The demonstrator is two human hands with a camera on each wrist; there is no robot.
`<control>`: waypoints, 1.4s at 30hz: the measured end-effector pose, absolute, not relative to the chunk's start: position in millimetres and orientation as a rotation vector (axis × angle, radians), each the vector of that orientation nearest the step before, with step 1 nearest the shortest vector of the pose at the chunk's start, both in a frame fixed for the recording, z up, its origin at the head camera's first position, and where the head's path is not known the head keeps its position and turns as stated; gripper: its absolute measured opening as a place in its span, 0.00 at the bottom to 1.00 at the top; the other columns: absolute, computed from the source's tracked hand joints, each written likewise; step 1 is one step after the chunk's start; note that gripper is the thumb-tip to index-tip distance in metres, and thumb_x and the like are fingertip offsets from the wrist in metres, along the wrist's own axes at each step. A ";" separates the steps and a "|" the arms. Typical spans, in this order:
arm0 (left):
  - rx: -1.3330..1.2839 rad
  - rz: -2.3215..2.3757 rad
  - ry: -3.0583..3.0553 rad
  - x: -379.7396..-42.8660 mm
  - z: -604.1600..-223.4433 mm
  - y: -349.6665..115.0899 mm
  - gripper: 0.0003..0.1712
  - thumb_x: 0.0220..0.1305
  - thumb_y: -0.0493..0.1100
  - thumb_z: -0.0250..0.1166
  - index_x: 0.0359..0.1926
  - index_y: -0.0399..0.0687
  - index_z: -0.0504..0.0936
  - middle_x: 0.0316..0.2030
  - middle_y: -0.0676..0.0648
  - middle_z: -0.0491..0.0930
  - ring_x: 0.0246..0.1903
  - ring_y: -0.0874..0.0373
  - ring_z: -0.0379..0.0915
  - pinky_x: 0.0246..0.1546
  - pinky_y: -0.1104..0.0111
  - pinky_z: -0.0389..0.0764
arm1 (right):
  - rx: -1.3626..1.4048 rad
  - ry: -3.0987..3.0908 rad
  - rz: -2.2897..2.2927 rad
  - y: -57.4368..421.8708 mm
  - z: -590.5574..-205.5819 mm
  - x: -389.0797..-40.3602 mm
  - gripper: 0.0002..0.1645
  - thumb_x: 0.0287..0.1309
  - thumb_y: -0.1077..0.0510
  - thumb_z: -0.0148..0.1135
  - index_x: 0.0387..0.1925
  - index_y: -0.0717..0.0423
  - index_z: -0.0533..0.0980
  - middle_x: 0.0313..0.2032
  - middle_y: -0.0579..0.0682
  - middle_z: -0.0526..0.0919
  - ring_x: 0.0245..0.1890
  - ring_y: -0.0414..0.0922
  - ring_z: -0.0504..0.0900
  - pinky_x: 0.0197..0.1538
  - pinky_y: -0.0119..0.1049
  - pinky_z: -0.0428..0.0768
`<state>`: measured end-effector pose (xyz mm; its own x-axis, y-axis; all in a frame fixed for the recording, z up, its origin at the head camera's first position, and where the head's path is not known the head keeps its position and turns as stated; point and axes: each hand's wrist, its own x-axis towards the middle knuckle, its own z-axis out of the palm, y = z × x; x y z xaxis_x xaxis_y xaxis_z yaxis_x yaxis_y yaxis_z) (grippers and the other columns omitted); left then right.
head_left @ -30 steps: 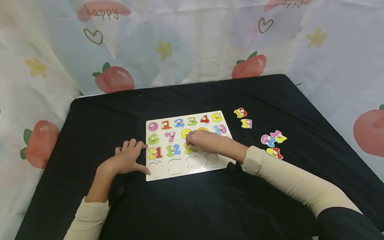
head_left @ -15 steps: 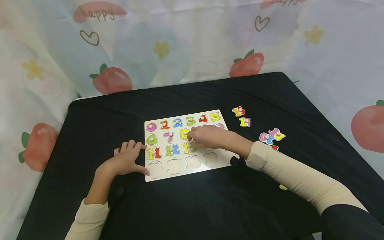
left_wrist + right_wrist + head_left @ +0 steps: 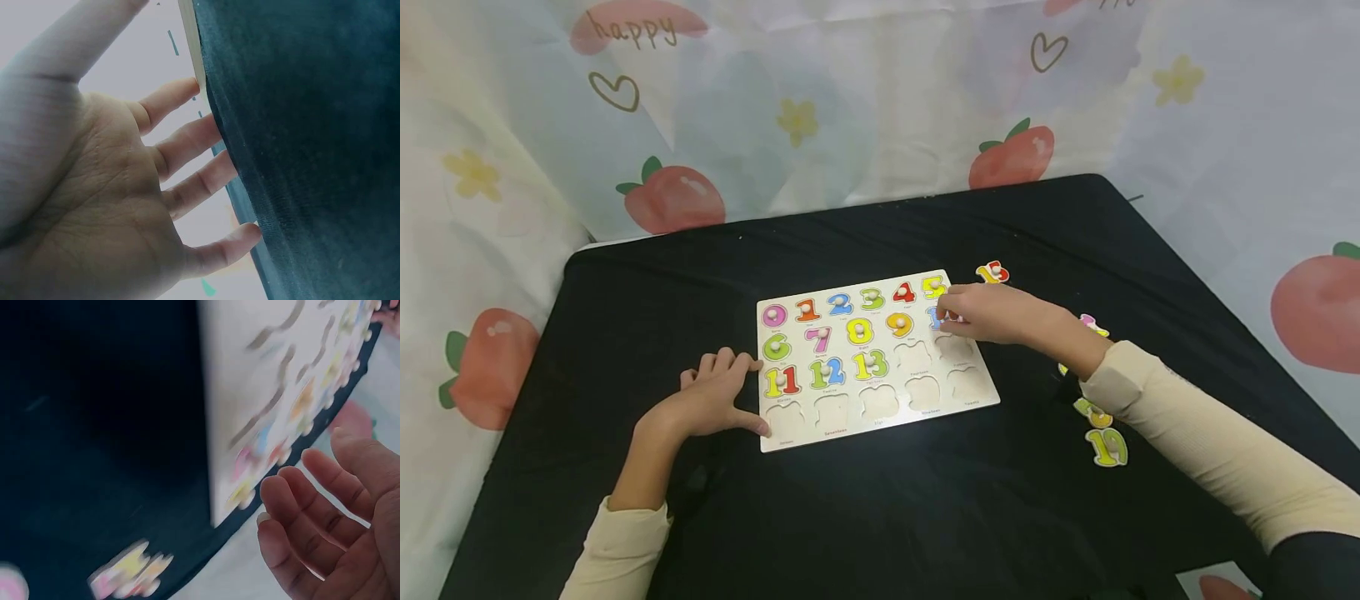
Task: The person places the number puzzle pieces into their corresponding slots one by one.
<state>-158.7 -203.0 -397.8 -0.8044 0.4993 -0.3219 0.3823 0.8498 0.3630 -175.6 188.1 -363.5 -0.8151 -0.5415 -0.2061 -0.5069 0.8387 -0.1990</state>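
A pale wooden number puzzle board [image 3: 895, 377] lies on the black cloth, with pegged pieces from 0 to 13 in its upper recesses. My left hand [image 3: 707, 396] has its fingers spread, the thumb and index finger touching the board's left edge. Above the board's right edge hovers my right hand [image 3: 992, 312], its fingers loosely bent and partly covering the 10. The right wrist view shows nothing held in that right hand [image 3: 325, 525]. The 13 piece [image 3: 870, 364] sits in the third row. Several recesses to its right and below are bare.
Loose number pieces lie right of the board: a 15 [image 3: 992, 272] at the back and a 19 [image 3: 1107, 447] nearer. The right forearm and sleeve [image 3: 1150, 400] partly hide others. Black cloth [image 3: 880, 517] stretches in front of the board.
My right hand let go of the 13 piece, lifted and moved right to the board's edge, uncovering the 9 and the bare recesses. My left hand stays at the left edge.
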 end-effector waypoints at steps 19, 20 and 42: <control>0.671 0.409 2.603 -160.1 -398.9 -204.9 0.57 0.35 0.66 0.75 0.61 0.40 0.63 0.44 0.41 0.63 0.45 0.43 0.55 0.38 0.51 0.60 | -0.574 2.817 -0.274 285.0 -347.5 -154.7 0.13 0.55 0.64 0.65 0.42 0.64 0.76 0.33 0.48 0.76 0.30 0.42 0.75 0.35 0.40 0.75; 0.675 0.412 2.603 -160.1 -398.5 -204.7 0.57 0.35 0.66 0.75 0.61 0.40 0.63 0.44 0.41 0.63 0.45 0.43 0.55 0.38 0.51 0.60 | -0.569 2.814 -0.283 288.0 -349.4 -153.2 0.13 0.55 0.64 0.65 0.42 0.64 0.76 0.33 0.49 0.76 0.30 0.42 0.76 0.35 0.40 0.76; 0.673 0.395 2.611 -159.4 -396.6 -203.9 0.58 0.34 0.67 0.74 0.62 0.42 0.62 0.45 0.41 0.63 0.46 0.43 0.55 0.41 0.50 0.61 | -0.223 2.768 -0.213 332.3 -370.8 -133.1 0.09 0.59 0.63 0.61 0.35 0.69 0.75 0.28 0.53 0.74 0.27 0.47 0.72 0.31 0.44 0.74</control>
